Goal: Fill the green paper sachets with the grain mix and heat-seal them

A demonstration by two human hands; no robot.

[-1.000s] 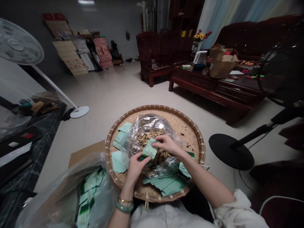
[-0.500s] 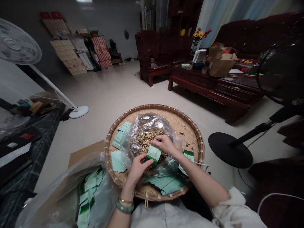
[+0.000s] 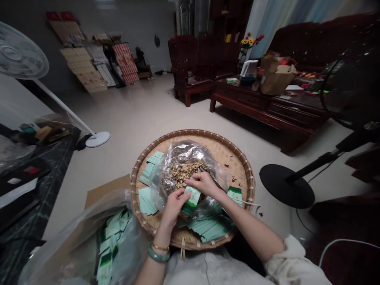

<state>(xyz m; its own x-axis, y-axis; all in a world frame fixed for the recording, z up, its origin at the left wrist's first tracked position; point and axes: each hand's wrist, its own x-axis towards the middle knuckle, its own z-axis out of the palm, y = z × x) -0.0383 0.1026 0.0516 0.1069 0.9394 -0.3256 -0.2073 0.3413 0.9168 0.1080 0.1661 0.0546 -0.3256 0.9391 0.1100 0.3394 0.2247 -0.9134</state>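
Green paper packet was pinched between both hands, right over a woven bamboo tray and up against the open mouth of a clear plastic bag full of crumbly dried tea-looking stuff. Left hand had its fingers clamped on the packet's lower side and right hand was closed on its top edge, so the grip was together, not apart. A thin dark stick poked out past the right hand. More pale green packets sat stacked on the tray's left side, another pile lay along the near rim, and a second plastic bag of green packets sat just beside the tray, lower left. Nice jade bangle on the left wrist too.
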